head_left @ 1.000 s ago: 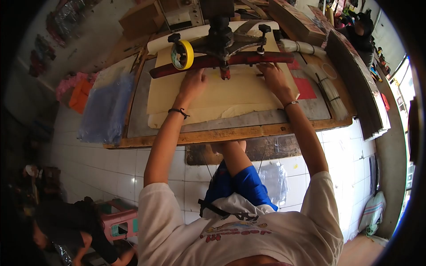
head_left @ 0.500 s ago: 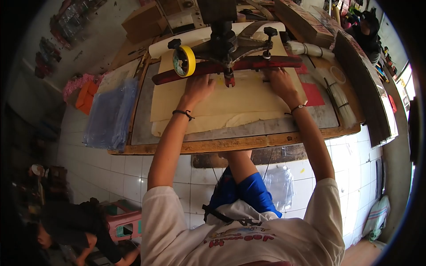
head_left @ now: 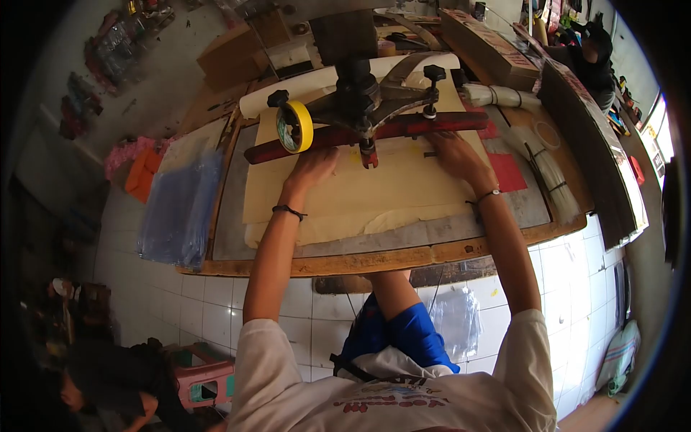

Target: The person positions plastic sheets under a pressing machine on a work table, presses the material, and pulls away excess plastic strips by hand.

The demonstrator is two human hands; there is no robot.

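My left hand (head_left: 314, 170) rests on the cream sheet (head_left: 374, 187), its fingertips reaching under the dark red bar (head_left: 392, 127). On the right side of the same sheet lies my right hand (head_left: 461, 158), with its fingers also running beneath the bar. The ends of the fingers of both hands are hidden, and I cannot make out anything held. Above the bar is a black metal press head (head_left: 358, 97) with knobs. A roll of yellow tape (head_left: 306, 127) hangs at its left arm.
Clear plastic sheets (head_left: 180, 209) and an orange item (head_left: 143, 175) lie at the left. Red pieces (head_left: 508, 172) and bundled clear strips (head_left: 548, 176) are at the right. A person in black (head_left: 119, 378) bends near a pink stool (head_left: 205, 378); another person (head_left: 592, 57) is at upper right.
The view has tilted, so the table and press appear lower in the picture. Both hands stay at the bar, with my left hand slightly farther left along it.
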